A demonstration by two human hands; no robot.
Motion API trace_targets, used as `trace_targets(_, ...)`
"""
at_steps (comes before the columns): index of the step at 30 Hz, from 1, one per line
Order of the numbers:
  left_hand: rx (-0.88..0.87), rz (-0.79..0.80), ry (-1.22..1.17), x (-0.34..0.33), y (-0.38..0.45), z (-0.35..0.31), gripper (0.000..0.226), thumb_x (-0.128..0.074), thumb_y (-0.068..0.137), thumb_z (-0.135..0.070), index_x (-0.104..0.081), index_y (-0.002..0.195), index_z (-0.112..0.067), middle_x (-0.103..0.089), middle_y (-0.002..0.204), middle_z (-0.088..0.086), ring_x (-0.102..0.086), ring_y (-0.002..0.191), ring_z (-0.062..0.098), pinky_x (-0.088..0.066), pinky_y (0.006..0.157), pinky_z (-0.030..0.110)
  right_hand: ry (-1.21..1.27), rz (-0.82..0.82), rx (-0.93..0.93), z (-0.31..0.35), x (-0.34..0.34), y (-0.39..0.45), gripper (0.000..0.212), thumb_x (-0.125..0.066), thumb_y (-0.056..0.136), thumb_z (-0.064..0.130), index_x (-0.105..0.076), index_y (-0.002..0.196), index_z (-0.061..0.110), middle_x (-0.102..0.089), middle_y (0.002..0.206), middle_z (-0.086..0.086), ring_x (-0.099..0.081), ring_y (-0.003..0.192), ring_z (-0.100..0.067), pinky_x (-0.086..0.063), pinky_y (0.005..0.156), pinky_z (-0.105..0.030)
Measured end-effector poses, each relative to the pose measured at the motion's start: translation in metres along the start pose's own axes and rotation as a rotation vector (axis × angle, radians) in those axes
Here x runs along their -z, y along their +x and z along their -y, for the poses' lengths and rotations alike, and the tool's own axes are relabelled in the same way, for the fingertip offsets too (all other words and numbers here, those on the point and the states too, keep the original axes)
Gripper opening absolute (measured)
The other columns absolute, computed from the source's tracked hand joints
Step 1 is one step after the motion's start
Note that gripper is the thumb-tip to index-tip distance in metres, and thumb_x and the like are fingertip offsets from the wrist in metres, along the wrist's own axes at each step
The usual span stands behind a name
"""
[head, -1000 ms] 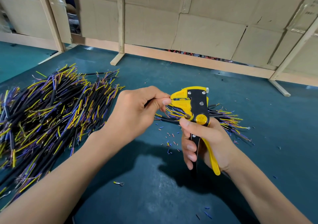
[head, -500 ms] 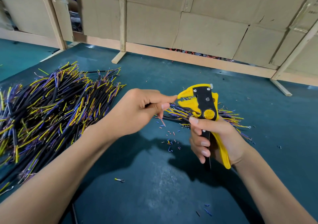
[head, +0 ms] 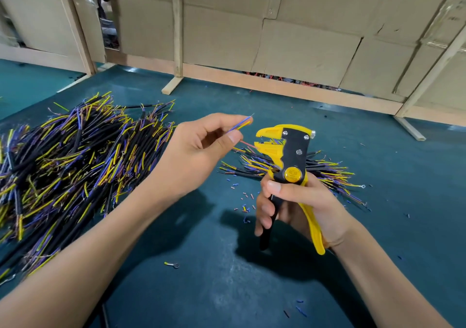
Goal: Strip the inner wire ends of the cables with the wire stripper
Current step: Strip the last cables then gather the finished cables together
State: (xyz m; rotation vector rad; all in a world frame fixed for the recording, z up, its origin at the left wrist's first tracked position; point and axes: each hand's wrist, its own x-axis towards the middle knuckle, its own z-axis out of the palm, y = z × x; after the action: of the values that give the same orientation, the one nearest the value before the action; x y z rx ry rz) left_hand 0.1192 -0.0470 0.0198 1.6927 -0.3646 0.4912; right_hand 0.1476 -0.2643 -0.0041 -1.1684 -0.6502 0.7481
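A ring terminal (head: 173, 264) with a yellow sleeve lies alone on the teal worktop (head: 214, 290), nearest the camera, between the person's two forearms. Above it the right hand (head: 300, 206) curls around the handles of the yellow-and-black stripper (head: 290, 158), held upright with its jaws parted and facing left. Coloured insulation scraps (head: 243, 201) dot the worktop just left of that hand. The left hand (head: 199, 156) pinches a cable between thumb and forefinger; its blue and yellow wires (head: 240, 123) point up and to the right, and a pink wire (head: 248, 145) reaches to the stripper's jaws. A big heap of black cables (head: 70, 163) with yellow and blue ends fills the left side; a smaller pile (head: 325, 171) lies behind the stripper. Cardboard panels (head: 290, 32) on a wooden frame close off the far edge.
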Motion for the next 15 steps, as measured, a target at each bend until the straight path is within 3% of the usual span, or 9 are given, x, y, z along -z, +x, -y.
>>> trace_targets(3, -0.027, -0.066, -0.010, -0.0051, -0.0003, 0.0019, 0.023, -0.058, 0.095, -0.018, -0.068, 0.115, -0.025, -0.057, 0.077, -0.013, -0.043, 0.062, 0.009, -0.038, 0.061, 0.027, -0.006, 0.018, 0.007, -0.0007, -0.0007, 0.0002, 0.015, -0.059, 0.095, 0.011, -0.056, 0.084, 0.001, -0.054, 0.071, -0.015, -0.057, 0.062, -0.031, -0.055, 0.067, -0.050)
trace_targets(5, -0.032, -0.082, -0.003, -0.0074, -0.0008, 0.0022, 0.022, -0.061, 0.095, -0.016, -0.068, 0.116, -0.020, -0.061, 0.078, -0.018, -0.048, 0.063, 0.002, -0.040, 0.065, 0.020, -0.003, 0.020, 0.006, -0.0012, -0.0012, 0.0006, 0.016, -0.058, 0.096, 0.011, -0.057, 0.083, 0.002, -0.055, 0.071, -0.015, -0.057, 0.062, -0.031, -0.055, 0.067, -0.050)
trace_targets(7, -0.022, -0.075, 0.008, -0.0095, -0.0022, 0.0018, 0.022, -0.065, 0.095, -0.011, -0.069, 0.116, -0.015, -0.067, 0.082, -0.019, -0.056, 0.070, -0.006, -0.043, 0.070, 0.011, -0.005, 0.020, 0.001, -0.0021, -0.0016, 0.0006, 0.016, -0.058, 0.095, 0.011, -0.058, 0.082, 0.002, -0.055, 0.070, -0.015, -0.057, 0.062, -0.031, -0.055, 0.067, -0.051)
trace_targets(11, -0.022, -0.066, -0.009, -0.0116, -0.0043, -0.0010, 0.021, -0.067, 0.093, -0.009, -0.071, 0.110, -0.021, -0.075, 0.094, -0.010, -0.067, 0.090, 0.003, -0.050, 0.084, 0.018, 0.005, 0.022, -0.011, -0.0016, -0.0026, 0.0000, 0.016, -0.058, 0.095, 0.010, -0.057, 0.082, 0.001, -0.054, 0.069, -0.015, -0.057, 0.060, -0.031, -0.055, 0.067, -0.050)
trace_targets(15, -0.027, -0.066, -0.032, -0.0100, -0.0040, -0.0025, 0.020, -0.067, 0.094, -0.009, -0.071, 0.108, -0.022, -0.076, 0.092, -0.015, -0.067, 0.085, 0.000, -0.047, 0.075, 0.011, 0.030, 0.012, -0.033, 0.0012, -0.0012, -0.0011, 0.015, -0.059, 0.095, 0.009, -0.054, 0.082, 0.001, -0.051, 0.067, -0.015, -0.055, 0.058, -0.030, -0.055, 0.066, -0.050)
